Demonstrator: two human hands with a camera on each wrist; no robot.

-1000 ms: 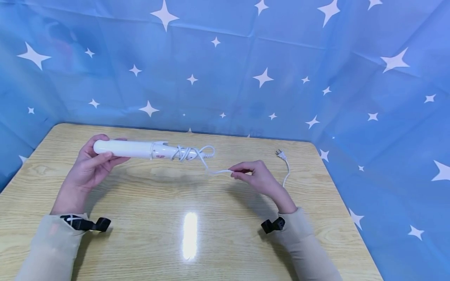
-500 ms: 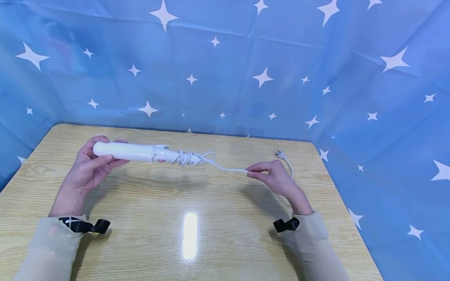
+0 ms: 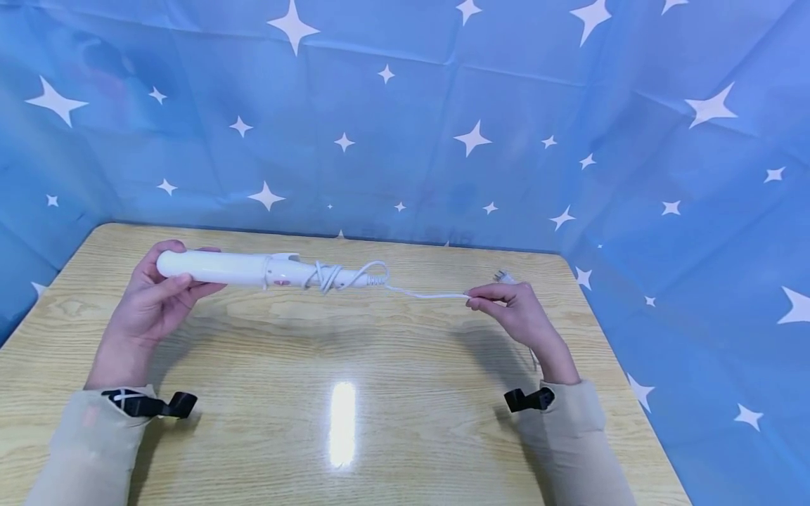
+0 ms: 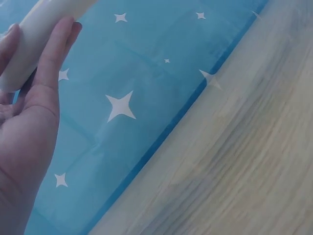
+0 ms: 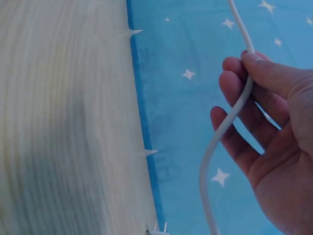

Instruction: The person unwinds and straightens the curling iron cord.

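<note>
A white curling iron (image 3: 218, 269) is held level above the table in the head view. My left hand (image 3: 147, 302) grips its thick rounded end between thumb and fingers; the left wrist view shows the white barrel (image 4: 29, 46) in that hand. Several loops of the white cord (image 3: 325, 276) wind round the narrower handle. Between thumb and fingertips, my right hand (image 3: 524, 320) pinches the cord (image 5: 210, 152), which runs fairly straight from the handle. Beyond that hand lies the two-pronged plug (image 3: 503, 277), partly hidden by it.
The wooden table (image 3: 266, 422) has a bright light reflection near its middle. A blue curtain (image 3: 405, 126) with white stars rises along its back and right side. Both wrists wear black camera mounts (image 3: 152, 405).
My right hand has moved right, drawing the cord out from the handle and coming in front of the plug. My left hand has shifted slightly left with the curling iron.
</note>
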